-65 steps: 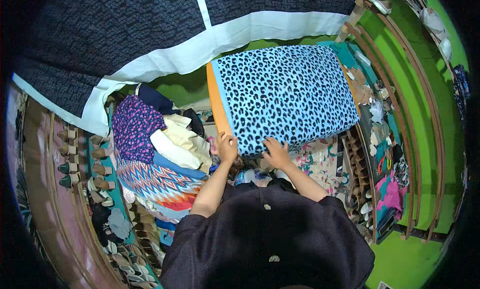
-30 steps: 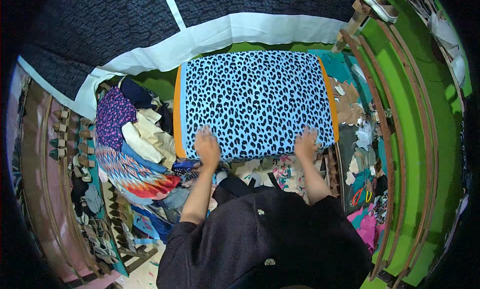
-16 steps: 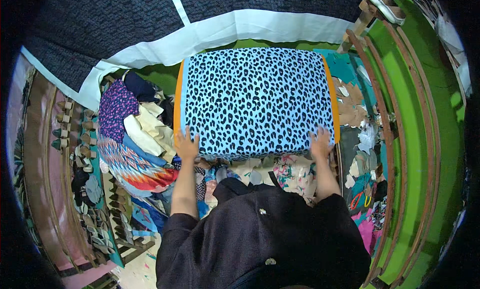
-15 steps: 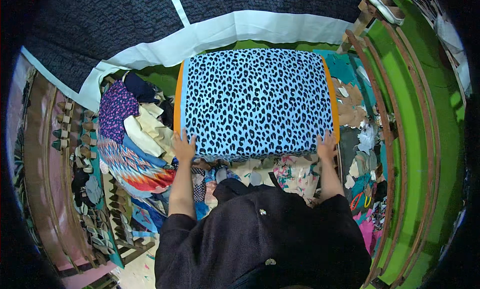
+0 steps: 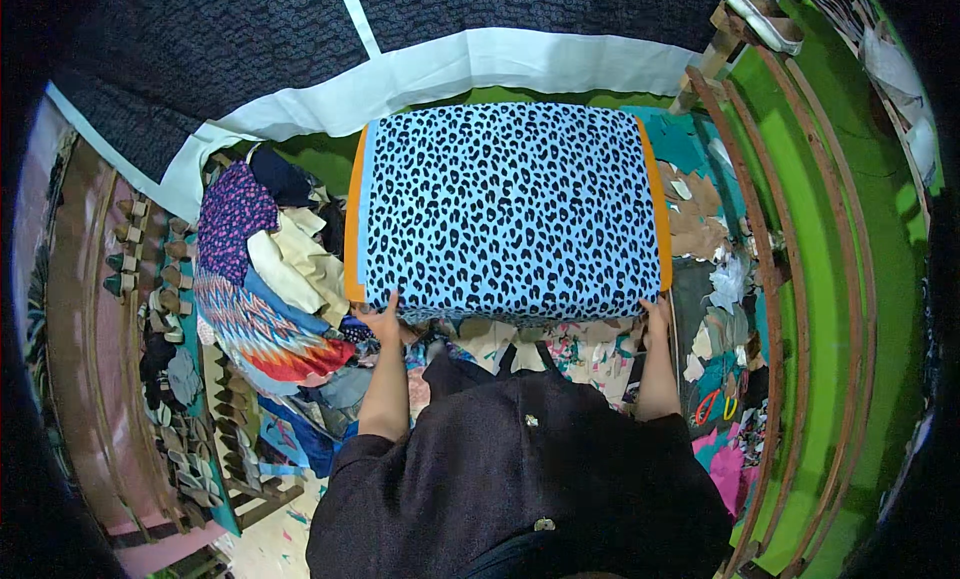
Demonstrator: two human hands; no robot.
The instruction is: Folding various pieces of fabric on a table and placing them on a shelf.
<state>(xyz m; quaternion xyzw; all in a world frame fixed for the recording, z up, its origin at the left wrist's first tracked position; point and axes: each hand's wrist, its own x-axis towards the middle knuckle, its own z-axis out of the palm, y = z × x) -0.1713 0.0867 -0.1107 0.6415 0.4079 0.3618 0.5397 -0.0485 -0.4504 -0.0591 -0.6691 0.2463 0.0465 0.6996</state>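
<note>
A light blue cloth with black leopard spots (image 5: 510, 209) lies spread over a raised, box-like surface that it hides. Orange strips run down its left and right sides. At its near left corner my left hand (image 5: 382, 322) grips the front edge, thumb uppermost. Over at the near right corner, my right hand (image 5: 656, 319) closes on the edge in the same way. The fingers beneath the cloth are partly hidden. Between my hands the front of the cloth hangs down a little.
Piled patterned fabrics (image 5: 240, 224) lie on the left, beside racks of shoes (image 5: 185, 459). On the right are wooden rails (image 5: 770, 269), cut scraps (image 5: 700, 214) and orange- and yellow-handled scissors (image 5: 718, 407). A dark curtain with a white border (image 5: 480, 59) hangs at the back.
Both hands have come from lying spread on top of the cloth, down and nearer to me, to its front corners. Their fingers have closed on the edge.
</note>
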